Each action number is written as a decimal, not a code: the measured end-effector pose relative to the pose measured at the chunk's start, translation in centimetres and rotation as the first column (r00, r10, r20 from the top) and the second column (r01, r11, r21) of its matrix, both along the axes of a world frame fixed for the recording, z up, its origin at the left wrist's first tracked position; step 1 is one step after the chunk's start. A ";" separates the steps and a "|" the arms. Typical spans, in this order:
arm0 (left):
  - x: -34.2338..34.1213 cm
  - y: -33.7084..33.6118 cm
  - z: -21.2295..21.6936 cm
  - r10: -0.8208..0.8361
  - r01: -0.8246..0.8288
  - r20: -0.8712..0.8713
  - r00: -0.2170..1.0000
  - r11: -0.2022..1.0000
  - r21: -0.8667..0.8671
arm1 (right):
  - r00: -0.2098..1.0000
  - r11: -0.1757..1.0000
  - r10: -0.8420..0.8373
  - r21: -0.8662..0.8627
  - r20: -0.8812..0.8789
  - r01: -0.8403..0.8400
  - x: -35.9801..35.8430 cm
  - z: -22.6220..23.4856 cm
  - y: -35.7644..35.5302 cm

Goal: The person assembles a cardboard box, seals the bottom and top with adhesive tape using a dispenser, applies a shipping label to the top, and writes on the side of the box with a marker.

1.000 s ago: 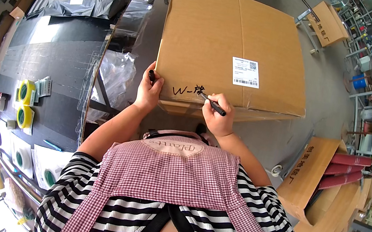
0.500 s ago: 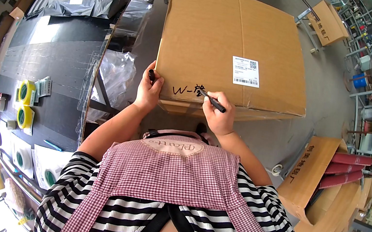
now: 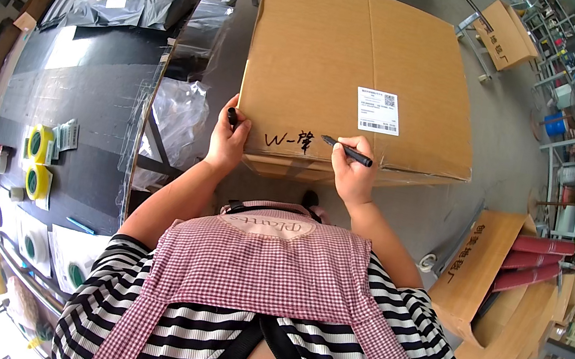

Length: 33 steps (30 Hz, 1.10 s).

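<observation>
A large brown cardboard box (image 3: pixel 323 56) stands in front of me, with a white printed label (image 3: pixel 379 111) on its top. Black handwriting (image 3: pixel 290 140) runs along the top's near edge, toward the left. My right hand (image 3: pixel 353 171) is closed around a black marker pen (image 3: pixel 348 151), its tip just right of the last written stroke; whether the tip touches the cardboard I cannot tell. At the box's near left corner, my left hand (image 3: pixel 228 138) rests against the side and holds the marker's black cap (image 3: pixel 232 116) between its fingers.
To the left, a black-topped table (image 3: pixel 89 93) carries yellow tape rolls (image 3: pixel 42 144) and black wrapped packages (image 3: pixel 127 0). Clear plastic (image 3: pixel 181 112) hangs beside it. An open carton (image 3: pixel 470 271) with dark red rolls (image 3: pixel 536 263) stands at the right, near metal racks (image 3: pixel 571 166).
More strokes have been added to the last written character. My right hand has moved right with the marker, away from the writing. My left hand keeps its place at the corner.
</observation>
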State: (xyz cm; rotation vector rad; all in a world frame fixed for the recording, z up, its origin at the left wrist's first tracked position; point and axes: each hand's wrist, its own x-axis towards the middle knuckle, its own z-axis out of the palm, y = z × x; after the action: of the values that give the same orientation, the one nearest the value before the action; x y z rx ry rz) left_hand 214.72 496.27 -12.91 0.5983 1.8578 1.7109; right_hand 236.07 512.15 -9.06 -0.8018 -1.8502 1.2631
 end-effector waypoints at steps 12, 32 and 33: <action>0.3 0.4 0.6 0.011 -0.008 -0.049 0.999 0.999 0.050 | 0.998 0.994 0.009 0.112 0.068 -0.016 0.0 -0.2 0.2; 0.1 0.4 0.0 0.012 -0.013 0.015 1.000 0.997 0.080 | 0.984 0.974 0.100 0.189 0.149 -0.128 0.9 0.3 -0.2; 0.1 0.4 0.1 0.011 -0.012 0.016 1.000 0.997 0.080 | 0.988 0.984 0.070 0.153 0.137 -0.091 0.9 0.8 -0.4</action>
State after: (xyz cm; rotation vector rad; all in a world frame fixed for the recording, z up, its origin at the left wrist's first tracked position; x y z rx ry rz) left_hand 214.86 496.65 -12.83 0.6055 1.7922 1.7998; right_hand 236.96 511.73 -8.24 -0.7445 -2.0788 1.1179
